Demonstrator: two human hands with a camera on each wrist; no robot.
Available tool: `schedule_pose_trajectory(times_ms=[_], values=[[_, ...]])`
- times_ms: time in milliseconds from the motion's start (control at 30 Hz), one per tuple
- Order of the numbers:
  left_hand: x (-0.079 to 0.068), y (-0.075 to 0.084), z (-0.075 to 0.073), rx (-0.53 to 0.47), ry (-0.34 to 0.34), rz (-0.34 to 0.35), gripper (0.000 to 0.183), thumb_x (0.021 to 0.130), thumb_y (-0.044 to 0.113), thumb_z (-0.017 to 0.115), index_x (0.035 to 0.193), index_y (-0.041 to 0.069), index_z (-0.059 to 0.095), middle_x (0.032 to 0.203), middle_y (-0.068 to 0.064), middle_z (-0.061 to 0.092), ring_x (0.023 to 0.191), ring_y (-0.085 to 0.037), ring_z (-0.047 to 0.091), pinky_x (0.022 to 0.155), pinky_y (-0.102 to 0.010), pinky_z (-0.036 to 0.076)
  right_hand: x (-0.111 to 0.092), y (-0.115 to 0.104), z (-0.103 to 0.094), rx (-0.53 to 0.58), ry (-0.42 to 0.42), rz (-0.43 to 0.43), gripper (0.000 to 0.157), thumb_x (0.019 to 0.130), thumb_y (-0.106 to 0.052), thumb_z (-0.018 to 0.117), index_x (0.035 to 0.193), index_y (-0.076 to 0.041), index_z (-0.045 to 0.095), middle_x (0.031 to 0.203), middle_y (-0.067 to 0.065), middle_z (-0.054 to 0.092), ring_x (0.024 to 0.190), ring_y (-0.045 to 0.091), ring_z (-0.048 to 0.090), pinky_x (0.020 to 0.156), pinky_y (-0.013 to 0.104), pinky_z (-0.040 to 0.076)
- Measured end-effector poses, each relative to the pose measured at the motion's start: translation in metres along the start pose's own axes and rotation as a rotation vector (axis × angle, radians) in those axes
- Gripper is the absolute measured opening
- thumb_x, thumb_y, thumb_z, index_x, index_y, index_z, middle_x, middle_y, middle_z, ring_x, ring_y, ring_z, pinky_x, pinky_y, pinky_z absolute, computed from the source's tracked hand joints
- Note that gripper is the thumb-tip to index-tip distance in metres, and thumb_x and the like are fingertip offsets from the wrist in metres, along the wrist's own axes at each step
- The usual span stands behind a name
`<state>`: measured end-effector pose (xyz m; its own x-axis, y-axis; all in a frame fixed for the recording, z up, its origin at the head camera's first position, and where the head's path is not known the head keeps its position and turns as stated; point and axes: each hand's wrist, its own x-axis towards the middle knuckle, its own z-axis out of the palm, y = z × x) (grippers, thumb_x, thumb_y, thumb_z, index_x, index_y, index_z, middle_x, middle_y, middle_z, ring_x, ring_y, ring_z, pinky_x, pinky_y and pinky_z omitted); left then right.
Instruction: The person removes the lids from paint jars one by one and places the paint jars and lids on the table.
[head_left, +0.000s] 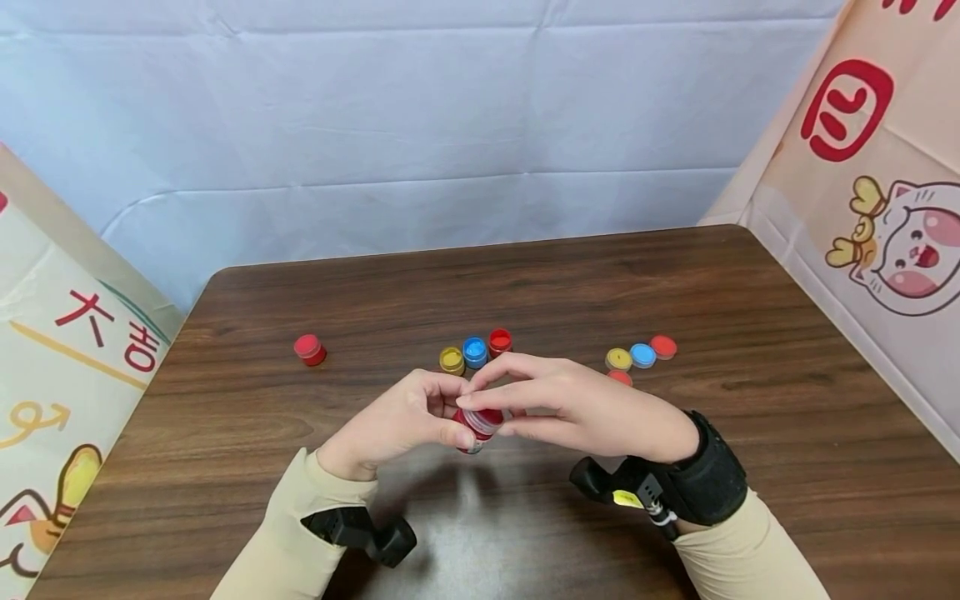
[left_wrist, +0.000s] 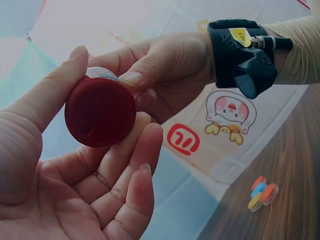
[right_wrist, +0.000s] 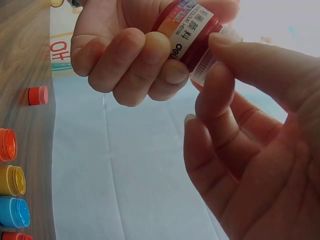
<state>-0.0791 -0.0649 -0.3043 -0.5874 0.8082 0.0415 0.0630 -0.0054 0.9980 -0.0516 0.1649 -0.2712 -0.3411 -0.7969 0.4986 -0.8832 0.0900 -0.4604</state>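
My left hand (head_left: pixel 405 417) grips a small red paint jar (right_wrist: pixel 192 30) around its labelled body, above the table near its middle. The thumb and fingers of my right hand (head_left: pixel 577 408) pinch the jar's ridged, clear-sided lid (right_wrist: pixel 206 67). In the left wrist view the jar's round red base faces the camera. Just beyond the hands stand a yellow jar (head_left: pixel 452 360), a blue jar (head_left: pixel 475 352) and a red jar (head_left: pixel 500 340), all lidless. The right wrist view also shows a lidless orange jar (right_wrist: pixel 7 145), hidden behind the hands in the head view.
To the left stands a red jar (head_left: pixel 310 350) with its lid on. Loose lids lie to the right: a yellow lid (head_left: pixel 618 359), a blue lid (head_left: pixel 642 355), a red lid (head_left: pixel 663 347) and another reddish lid (head_left: pixel 621 377). All rest on a dark wooden table (head_left: pixel 750 433).
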Motion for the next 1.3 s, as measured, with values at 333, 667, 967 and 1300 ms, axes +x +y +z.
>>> schedule_pose_trajectory(times_ms=[333, 667, 967, 1300], values=[[-0.001, -0.001, -0.002, -0.046, -0.045, 0.034, 0.058, 0.080, 0.035, 0.073, 0.108, -0.014, 0.058, 0.090, -0.010, 0.069, 0.081, -0.017, 0.066, 0.073, -0.031, 0.052, 0.000, 0.000, -0.001, 0.012, -0.017, 0.014, 0.043, 0.086, 0.002, 0.063, 0.127, -0.004, 0.055, 0.125, 0.007, 0.051, 0.102, 0.013, 0.053, 0.076, 0.021, 0.047], [0.000, -0.004, -0.006, -0.075, -0.156, 0.093, 0.045, 0.090, 0.019, 0.063, 0.117, -0.016, 0.053, 0.103, -0.012, 0.067, 0.094, -0.025, 0.065, 0.084, -0.039, 0.050, -0.003, -0.002, -0.006, 0.022, 0.037, 0.070, 0.041, 0.085, -0.003, 0.066, 0.125, -0.002, 0.057, 0.122, 0.008, 0.054, 0.101, 0.015, 0.055, 0.078, 0.025, 0.050], [0.009, -0.013, -0.004, 0.549, 0.251, 0.088, 0.037, 0.074, 0.025, 0.080, 0.107, 0.014, 0.067, 0.091, 0.004, 0.059, 0.084, -0.023, 0.054, 0.069, -0.030, 0.045, -0.017, -0.006, -0.026, -0.105, 0.224, 0.311, 0.039, 0.082, -0.012, 0.072, 0.119, -0.009, 0.060, 0.100, -0.004, 0.060, 0.076, 0.006, 0.054, 0.058, 0.022, 0.045], [0.019, -0.033, -0.001, 1.011, 0.474, 0.099, 0.039, 0.066, 0.029, 0.085, 0.099, 0.013, 0.071, 0.081, 0.007, 0.051, 0.074, -0.015, 0.046, 0.063, -0.028, 0.039, -0.030, -0.012, -0.047, -0.280, 0.273, 0.610, 0.028, 0.085, -0.019, 0.069, 0.112, -0.015, 0.063, 0.087, -0.008, 0.059, 0.073, 0.007, 0.051, 0.060, 0.024, 0.043]])
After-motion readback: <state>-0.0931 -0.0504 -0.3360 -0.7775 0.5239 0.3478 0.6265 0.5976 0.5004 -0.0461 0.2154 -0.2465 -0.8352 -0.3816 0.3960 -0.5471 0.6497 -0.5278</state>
